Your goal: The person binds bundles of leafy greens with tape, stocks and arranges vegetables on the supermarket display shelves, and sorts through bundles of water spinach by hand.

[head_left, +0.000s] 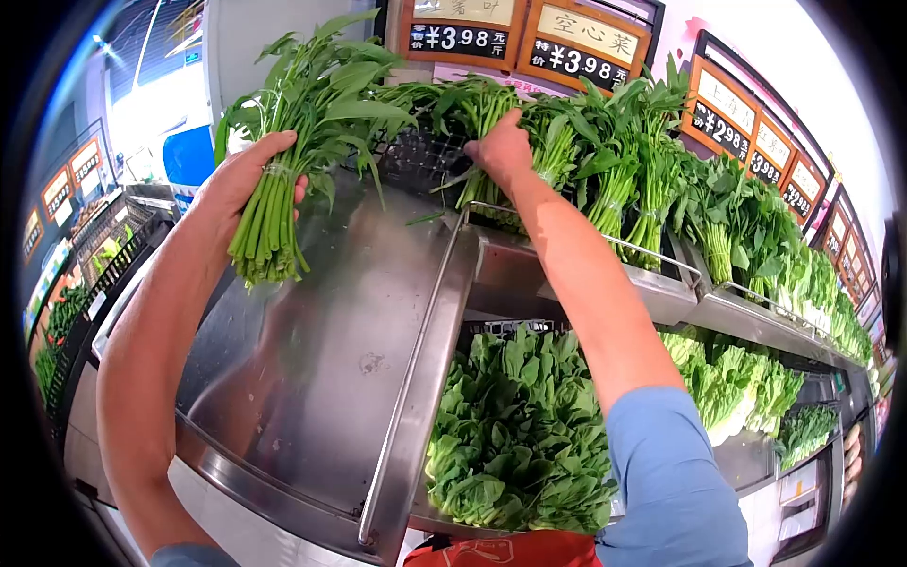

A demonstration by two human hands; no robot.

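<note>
My left hand point(260, 180) is wrapped round a bunch of water spinach point(266, 227), raised above the steel counter. Its cut stems point down and its long leaves fan out at the top. Farther right, my right hand point(503, 151) is closed on a second bunch of water spinach point(484, 111) at the back of the upper shelf; part of the grip is hidden behind the hand. More bundles of water spinach point(619, 184) stand beside it, tied round the stems. A black crate point(420, 156) shows between my two hands.
A steel counter point(321, 331) with a rail point(416, 378) lies below my hands. Leafy greens point(520, 425) fill the lower shelf, with pale lettuce point(732, 383) to their right. Price signs point(581, 47) hang along the back. A blue bin point(189, 156) stands at left.
</note>
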